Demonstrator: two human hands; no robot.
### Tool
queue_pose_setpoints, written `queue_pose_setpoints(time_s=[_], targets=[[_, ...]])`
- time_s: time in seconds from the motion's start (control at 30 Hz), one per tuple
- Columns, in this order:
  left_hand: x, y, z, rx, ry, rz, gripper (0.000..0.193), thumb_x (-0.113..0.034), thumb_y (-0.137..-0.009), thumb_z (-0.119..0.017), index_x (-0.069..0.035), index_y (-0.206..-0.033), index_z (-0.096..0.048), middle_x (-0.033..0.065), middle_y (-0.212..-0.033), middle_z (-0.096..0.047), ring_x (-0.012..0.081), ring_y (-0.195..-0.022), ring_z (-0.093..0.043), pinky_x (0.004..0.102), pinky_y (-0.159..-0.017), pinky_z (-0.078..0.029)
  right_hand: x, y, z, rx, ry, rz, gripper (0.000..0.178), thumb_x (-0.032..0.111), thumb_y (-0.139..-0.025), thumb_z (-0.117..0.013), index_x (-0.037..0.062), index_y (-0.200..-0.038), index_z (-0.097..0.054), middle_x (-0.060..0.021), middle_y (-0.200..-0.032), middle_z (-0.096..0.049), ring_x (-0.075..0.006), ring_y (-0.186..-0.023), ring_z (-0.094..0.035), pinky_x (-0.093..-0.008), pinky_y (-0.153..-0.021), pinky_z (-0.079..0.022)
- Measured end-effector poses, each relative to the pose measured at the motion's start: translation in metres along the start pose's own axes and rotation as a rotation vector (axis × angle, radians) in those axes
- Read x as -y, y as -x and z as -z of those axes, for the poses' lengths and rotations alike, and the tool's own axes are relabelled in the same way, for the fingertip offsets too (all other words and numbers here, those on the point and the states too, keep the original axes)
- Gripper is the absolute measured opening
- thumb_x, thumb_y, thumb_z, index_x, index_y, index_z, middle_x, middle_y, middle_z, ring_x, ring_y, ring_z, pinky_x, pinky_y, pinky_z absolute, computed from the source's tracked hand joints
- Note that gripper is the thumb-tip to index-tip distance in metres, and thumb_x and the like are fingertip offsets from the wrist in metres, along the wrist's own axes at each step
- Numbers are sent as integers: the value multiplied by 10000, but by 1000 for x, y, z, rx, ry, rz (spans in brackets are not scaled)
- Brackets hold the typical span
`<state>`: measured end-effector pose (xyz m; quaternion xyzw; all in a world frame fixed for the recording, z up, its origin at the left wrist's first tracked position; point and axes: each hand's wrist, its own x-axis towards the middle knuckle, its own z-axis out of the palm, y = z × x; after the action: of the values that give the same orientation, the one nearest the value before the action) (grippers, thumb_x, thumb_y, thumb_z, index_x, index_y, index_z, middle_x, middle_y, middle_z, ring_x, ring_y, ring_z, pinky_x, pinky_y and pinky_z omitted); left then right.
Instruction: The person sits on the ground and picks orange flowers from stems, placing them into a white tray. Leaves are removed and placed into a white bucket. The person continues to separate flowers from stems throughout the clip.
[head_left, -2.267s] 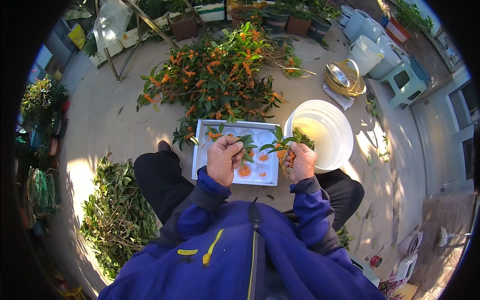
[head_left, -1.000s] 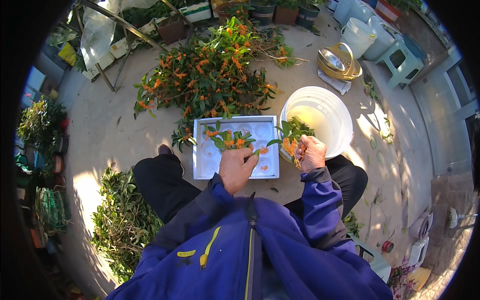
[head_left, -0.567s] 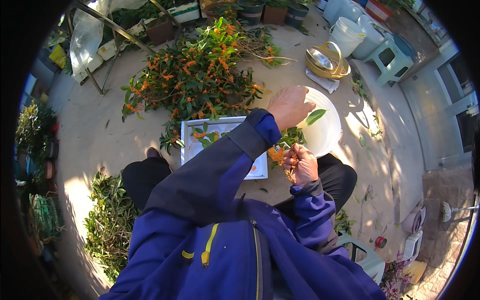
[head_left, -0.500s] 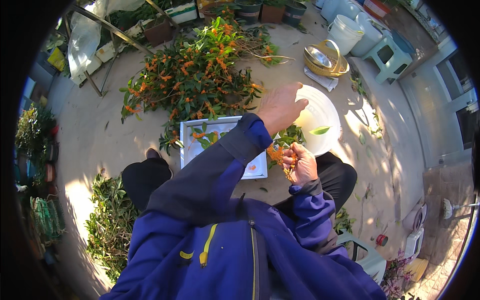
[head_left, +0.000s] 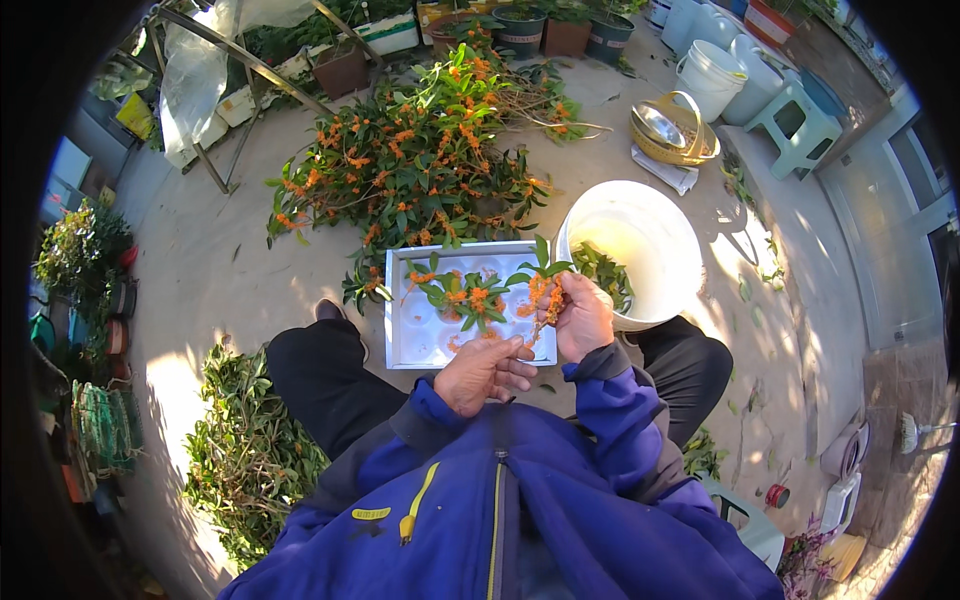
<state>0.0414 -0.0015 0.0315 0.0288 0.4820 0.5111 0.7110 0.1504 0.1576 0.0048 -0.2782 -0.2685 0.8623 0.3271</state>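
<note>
Orange-blossomed leafy sprig (head_left: 545, 290), pinched upright in my closed right hand (head_left: 582, 318), above the white plastic tray's (head_left: 410, 345) right edge. My left hand (head_left: 484, 372), half a second ago stretched over the white round bucket (head_left: 640, 250), is back beside my right fingers, loosely curled and empty; stripped leaves now lie in that bucket, so plucking can likely resume.

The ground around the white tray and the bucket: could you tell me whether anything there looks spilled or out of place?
Loose green leaves lie scattered on the concrete right of the white bucket, apart from the branch piles; the white tray sits level. Nothing looks spilled or damaged.
</note>
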Motion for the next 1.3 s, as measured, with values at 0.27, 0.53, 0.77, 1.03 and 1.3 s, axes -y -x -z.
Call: queue_pose_setpoints(time_s=[0.27,0.53,0.77,1.03,1.3], targets=[[13,-15,11,78,159,-153,195,-175,-966,-596,9,-974,-658,45,-802,-659,103,-618,-602,226,-493,-456,-22,-10,-5,25,126,14,173,135,-947,-603,-33,-980,-622,-85,-839,-670,-139,-657,-644,-284,-572,-554],[10,-12,18,58,236,-215,157,-140,-952,-596,6,-970,-651,34,-807,-635,115,-649,-587,228,-531,-446,-29,-9,-29,0,223,-13,198,174,-961,-597,-9,-1033,-618,-75,-902,-684,-153,-750,-691,-323,-697,-608],[9,-13,22,66,341,-205,175,-162,-962,-603,6,-991,-643,24,-806,-619,99,-651,-553,232,-527,-437,-28,-10,-31,-17,385,114,190,133,-926,-642,-44,-990,-672,-42,-781,-662,-79,-630,-599,-218,-531,-483],[14,-20,26,-125,247,-403,120,-110,-933,-642,8,-923,-662,30,-759,-624,79,-614,-543,220,-513,-440,-26,-16,-22,-58,553,41,152,129,-903,-644,-5,-963,-684,-12,-740,-630,-84,-587,-584,-212,-513,-470],[19,-27,44,-284,65,-533,121,-92,-893,-683,25,-913,-657,51,-741,-631,89,-531,-538,226,-459,-427,-44,-37,-23,-5,591,-23,153,109,-894,-641,-23,-965,-675,-39,-757,-639,-114,-597,-599,-239,-518,-490]])
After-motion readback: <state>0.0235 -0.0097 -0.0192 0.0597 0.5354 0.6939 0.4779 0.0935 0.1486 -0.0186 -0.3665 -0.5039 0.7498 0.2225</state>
